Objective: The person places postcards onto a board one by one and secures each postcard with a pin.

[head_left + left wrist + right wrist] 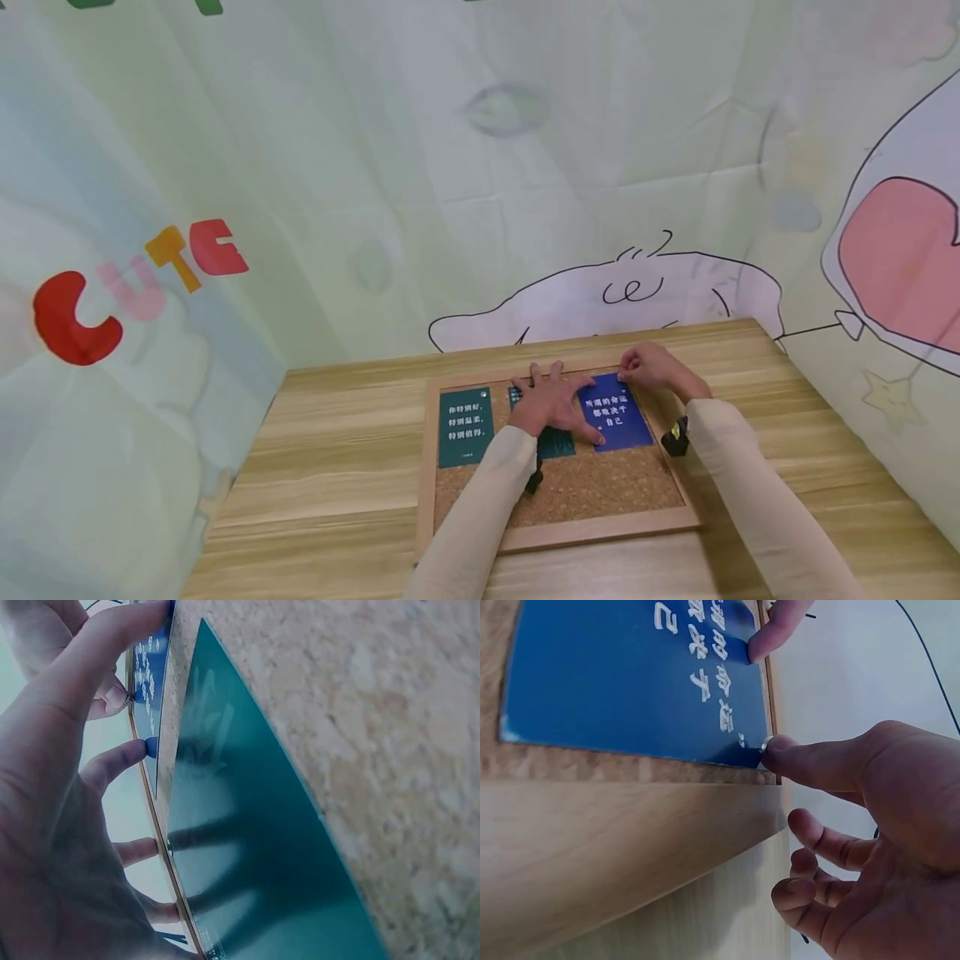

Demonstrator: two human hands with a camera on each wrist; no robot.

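Note:
A blue card (618, 421) with white writing lies at the right of a wood-framed cork board (592, 492). My left hand (553, 402) spreads over the board, its thumb and forefinger pressing the blue card's left side. At that card's upper right corner my right hand (658, 367) pinches a small shiny thumbtack (766, 744) between thumb and forefinger; its other fingers curl loosely. Partly covered by my left hand is a middle green card (247, 825). Another green card (465, 429) lies at the left, with a small pale tack head at its upper right corner.
The board lies on a wood-grain table (337, 467), with bare cork along its lower part. Behind the table hangs a printed cloth backdrop (337, 208) with cartoon shapes and letters. Dark devices are strapped at both wrists.

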